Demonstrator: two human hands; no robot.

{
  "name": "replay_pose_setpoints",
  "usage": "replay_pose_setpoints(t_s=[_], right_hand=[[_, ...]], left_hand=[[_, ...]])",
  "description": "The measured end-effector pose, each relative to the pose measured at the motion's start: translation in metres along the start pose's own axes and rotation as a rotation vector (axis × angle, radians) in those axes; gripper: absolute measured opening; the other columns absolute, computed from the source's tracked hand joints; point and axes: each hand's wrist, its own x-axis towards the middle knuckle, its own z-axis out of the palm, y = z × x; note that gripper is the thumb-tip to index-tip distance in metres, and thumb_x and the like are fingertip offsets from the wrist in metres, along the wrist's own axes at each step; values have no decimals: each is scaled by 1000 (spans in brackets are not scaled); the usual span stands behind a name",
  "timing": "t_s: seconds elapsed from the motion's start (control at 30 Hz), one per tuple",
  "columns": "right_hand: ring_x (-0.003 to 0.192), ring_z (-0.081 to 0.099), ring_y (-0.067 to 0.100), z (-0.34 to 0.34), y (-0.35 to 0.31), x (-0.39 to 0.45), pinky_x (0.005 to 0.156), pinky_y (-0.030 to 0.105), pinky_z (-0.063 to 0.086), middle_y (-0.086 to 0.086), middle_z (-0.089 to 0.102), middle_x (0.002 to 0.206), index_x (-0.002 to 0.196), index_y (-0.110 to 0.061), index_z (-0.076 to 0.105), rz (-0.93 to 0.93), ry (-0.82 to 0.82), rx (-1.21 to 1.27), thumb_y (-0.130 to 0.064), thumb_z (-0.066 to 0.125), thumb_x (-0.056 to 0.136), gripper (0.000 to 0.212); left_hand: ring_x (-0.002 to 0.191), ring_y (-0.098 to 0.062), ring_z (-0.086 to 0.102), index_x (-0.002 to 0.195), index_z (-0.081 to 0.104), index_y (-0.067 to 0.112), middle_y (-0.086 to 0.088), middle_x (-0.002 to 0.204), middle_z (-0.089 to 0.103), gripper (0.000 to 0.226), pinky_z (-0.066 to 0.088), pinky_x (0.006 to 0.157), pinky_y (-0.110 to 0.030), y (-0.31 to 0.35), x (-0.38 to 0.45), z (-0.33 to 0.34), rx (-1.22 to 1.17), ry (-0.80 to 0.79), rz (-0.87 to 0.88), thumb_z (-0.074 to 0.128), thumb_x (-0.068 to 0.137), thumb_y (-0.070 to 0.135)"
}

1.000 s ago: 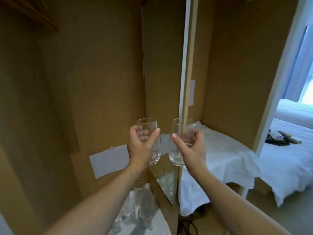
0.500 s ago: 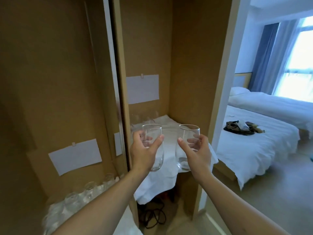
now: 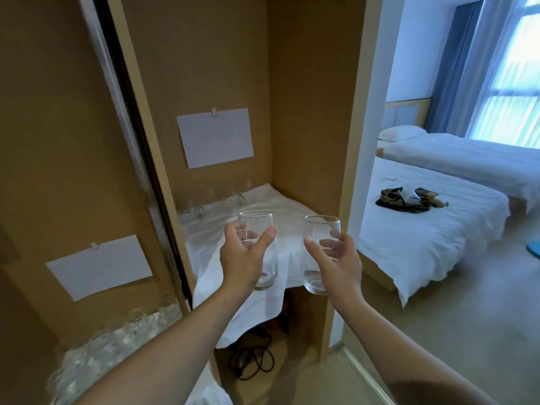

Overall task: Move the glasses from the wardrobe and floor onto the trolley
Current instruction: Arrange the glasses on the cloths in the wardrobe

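My left hand [image 3: 244, 258]: grip curled round a clear, rounded stemless glass tumbler [image 3: 261, 247]. My right hand [image 3: 336, 261]: grip round a second matching clear tumbler [image 3: 319, 252]. Beneath: crumpled white cloth [image 3: 263, 299].

A single wide-angle view from the person's head looks forward and down along both forearms into the wardrobe [image 3: 204, 68], close to it. The hands sit mid-frame at arm's length. At the right edge it takes in the bed [image 3: 423, 235] farther off.
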Motion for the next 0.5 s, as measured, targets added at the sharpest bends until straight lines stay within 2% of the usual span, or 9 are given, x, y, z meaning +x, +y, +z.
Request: replay_pose_setpoints(t_s=[0.17,0.27,0.37,0.5], right_hand=[[102,67,10,17,18,43,75,17,51,-14,64,112,133,-33,50,35,-36,-29,-70,78,69,79],[103,68,11,26,31,75,83,26,57,-14,65,113,133,-34,50,62,-75,-57,-73,79,65,84],[104,67,9,36,44,110,88,32,58,-15,65,113,133,-36,48,65,-101,-91,-78,77,62,87],[108,63,9,60,60,147,88,32,57,-16,60,118,136,-37,44,97,-150,-95,-74,79,65,87]], left_hand=[[95,-12,65,123,48,31,7,107,66,82,50,72,-26,-16,40,31,-13,-29,-29,70,60,77],[96,-11,62,123,46,31,6,111,64,75,45,70,-22,-30,67,51,-15,-59,-79,72,65,72],[97,-9,63,120,46,31,6,109,64,69,45,72,-24,-46,98,66,-25,-59,-93,79,70,65],[94,-6,64,117,45,36,12,106,63,77,45,74,-24,-68,139,74,-20,-42,-109,76,58,74]])
